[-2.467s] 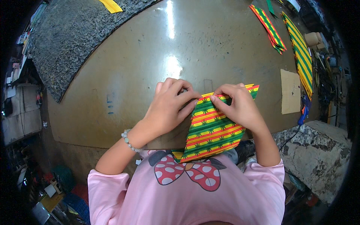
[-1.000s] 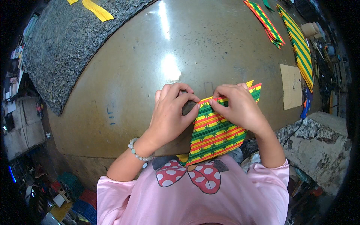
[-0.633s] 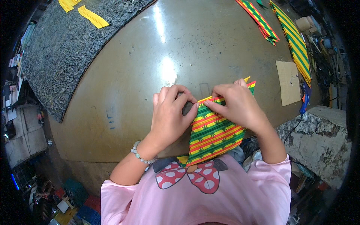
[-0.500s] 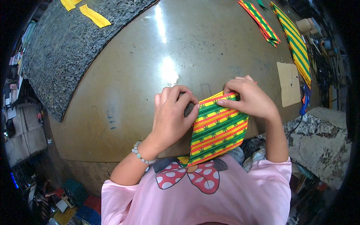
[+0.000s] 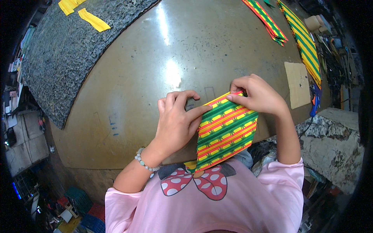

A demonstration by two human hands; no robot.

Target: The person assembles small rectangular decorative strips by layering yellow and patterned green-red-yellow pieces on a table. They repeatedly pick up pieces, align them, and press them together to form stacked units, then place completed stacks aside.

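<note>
A folded sheet of striped paper (image 5: 225, 134), green, yellow and red, lies at the near edge of a shiny brown table (image 5: 155, 58) and hangs over it toward my chest. My left hand (image 5: 176, 120) rests flat beside the sheet's left edge, index finger pressing on its upper left part. My right hand (image 5: 258, 95) pinches the sheet's top corner between thumb and fingers.
More striped paper strips (image 5: 268, 19) and a long striped stack (image 5: 305, 42) lie at the far right. A cardboard square (image 5: 297, 83) sits right of my right hand. Yellow paper pieces (image 5: 91, 19) lie on a dark speckled stone slab (image 5: 58, 58) at left.
My right hand has moved from the sheet's middle top to its upper right corner, and the top edge now lies folded flat. My left hand has stayed in place.
</note>
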